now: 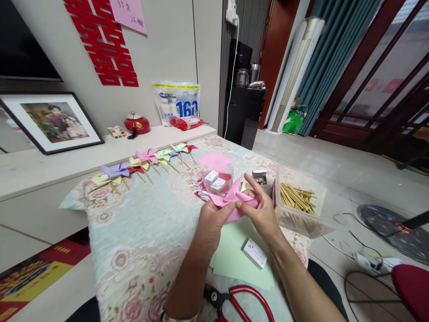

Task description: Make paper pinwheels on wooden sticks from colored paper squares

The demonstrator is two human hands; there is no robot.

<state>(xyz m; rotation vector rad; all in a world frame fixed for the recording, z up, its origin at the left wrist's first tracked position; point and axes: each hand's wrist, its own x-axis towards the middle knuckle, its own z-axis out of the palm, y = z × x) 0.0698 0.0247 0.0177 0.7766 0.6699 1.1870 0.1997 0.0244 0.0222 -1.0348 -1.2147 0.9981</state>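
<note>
Both hands meet over the worktop point(140, 232), and between them sits a pink paper piece point(231, 201), folded into pointed flaps with one tip standing up and a rounded lower edge showing under the knuckles. The left hand point(212, 223) pinches its near edge with closed fingers; the right hand point(263, 212) grips the other side, thumb and forefinger pressed onto the folds. Just beyond the fingers stands a clear tub point(217, 179) holding small white boxes, and to their right a clear box of wooden sticks point(296, 199). Under the wrists lie pale green sheets point(234, 261) and red-handled scissors point(239, 299). Farther left of the fingers, finished paper pinwheels point(144, 163) line the floral cloth's far edge. A tiled floor spreads rightward.
</note>
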